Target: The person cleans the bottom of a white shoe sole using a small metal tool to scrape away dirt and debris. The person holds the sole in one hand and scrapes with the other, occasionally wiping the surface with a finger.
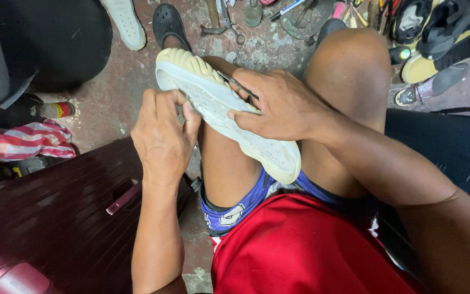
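A white sneaker (213,100) with a cream ridged sole lies sole-side up across my left thigh, toe pointing away from me. My left hand (161,133) grips its near-left edge, thumb pressed on the sole. My right hand (281,103) holds the sneaker's right side, and a thin dark metal tool (235,83) runs under its fingers against the sole's edge. My fingers hide the tool's handle.
A dark red ribbed suitcase (55,218) lies at the lower left. On the stained concrete floor ahead lie a hammer (213,22), pliers (234,27), a small bottle (253,12) and pens. Several shoes (436,32) pile at the upper right. A black clog (168,24) sits ahead.
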